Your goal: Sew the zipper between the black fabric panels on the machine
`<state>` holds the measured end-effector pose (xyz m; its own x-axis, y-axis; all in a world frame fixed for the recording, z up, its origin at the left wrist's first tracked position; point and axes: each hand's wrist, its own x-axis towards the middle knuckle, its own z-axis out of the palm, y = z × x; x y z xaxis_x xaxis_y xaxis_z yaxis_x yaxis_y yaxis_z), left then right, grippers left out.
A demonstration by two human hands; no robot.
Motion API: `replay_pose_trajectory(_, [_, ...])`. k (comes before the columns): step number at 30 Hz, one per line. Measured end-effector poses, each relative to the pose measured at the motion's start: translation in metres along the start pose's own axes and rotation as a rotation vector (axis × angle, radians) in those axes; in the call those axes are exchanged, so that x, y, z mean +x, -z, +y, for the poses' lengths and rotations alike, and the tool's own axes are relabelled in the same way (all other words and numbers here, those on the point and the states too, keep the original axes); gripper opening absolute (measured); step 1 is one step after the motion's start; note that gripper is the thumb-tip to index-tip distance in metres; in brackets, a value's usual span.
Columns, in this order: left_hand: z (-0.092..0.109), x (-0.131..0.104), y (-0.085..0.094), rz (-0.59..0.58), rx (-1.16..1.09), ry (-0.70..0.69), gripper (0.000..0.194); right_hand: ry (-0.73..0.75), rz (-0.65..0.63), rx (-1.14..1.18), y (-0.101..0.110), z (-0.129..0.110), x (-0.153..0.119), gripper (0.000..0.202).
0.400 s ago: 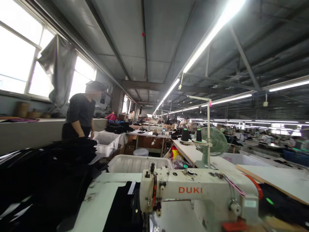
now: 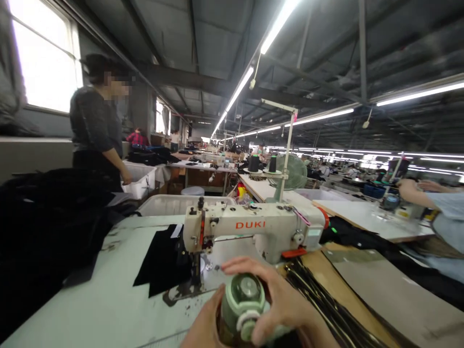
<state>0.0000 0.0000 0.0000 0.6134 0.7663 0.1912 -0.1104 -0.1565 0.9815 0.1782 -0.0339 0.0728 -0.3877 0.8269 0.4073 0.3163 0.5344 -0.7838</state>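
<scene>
The white DUKI sewing machine stands at 12 o'clock, black fabric piece under its needle at 10 o'clock. The green-lidded drink bottle sits at 6 o'clock; right hand fingers wrap its cap, left hand grips its body.

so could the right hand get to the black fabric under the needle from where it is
Probably yes: the right hand grips the green bottle just in front of the black fabric, with bare table between, though it's occupied.

Long fluorescent tubes ran under the dark ceiling, bright windows lined the left wall, and rows of worktables stretched back.
</scene>
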Motion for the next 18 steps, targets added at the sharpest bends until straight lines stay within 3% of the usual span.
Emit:
replay_pose_trajectory(2, [-0.010, 0.008, -0.008, -0.001, -0.050, 0.007, 0.057, -0.039, 0.170, -0.067, -0.018, 0.005, 0.004, 0.069])
replay_pose_trajectory(5, [-0.018, 0.016, -0.015, 0.090, -0.019, -0.014, 0.047, -0.165, 0.497, -0.319, -0.047, 0.015, -0.021, 0.071])
replay_pose_trajectory(7, [-0.020, 0.021, -0.015, 0.122, 0.016, -0.035, 0.047, -0.175, 0.501, -0.395, -0.051, 0.018, -0.052, 0.081])
replay_pose_trajectory(9, [-0.019, 0.023, -0.015, 0.120, 0.029, -0.020, 0.049, -0.252, 0.428, -0.335, -0.037, 0.014, -0.079, 0.083])
replay_pose_trajectory(11, [-0.019, 0.024, -0.016, 0.079, 0.011, 0.011, 0.054, -0.398, 0.562, -0.321, -0.012, 0.002, -0.091, 0.077])
replay_pose_trajectory(13, [-0.020, 0.023, -0.020, 0.012, -0.028, 0.038, 0.056, -0.342, 0.657, -0.452, 0.012, -0.010, -0.085, 0.088])
replay_pose_trajectory(15, [-0.024, 0.023, -0.027, -0.072, -0.082, 0.056, 0.060, -0.243, 0.407, -0.461, 0.026, -0.016, -0.066, 0.096])
replay_pose_trajectory(17, [-0.029, 0.023, -0.036, -0.143, -0.138, 0.075, 0.063, -0.223, 0.098, -0.340, 0.023, -0.014, -0.048, 0.086])
replay_pose_trajectory(18, [-0.032, 0.023, -0.040, -0.158, -0.155, 0.081, 0.065, -0.258, 0.058, -0.321, 0.015, -0.010, -0.043, 0.076])
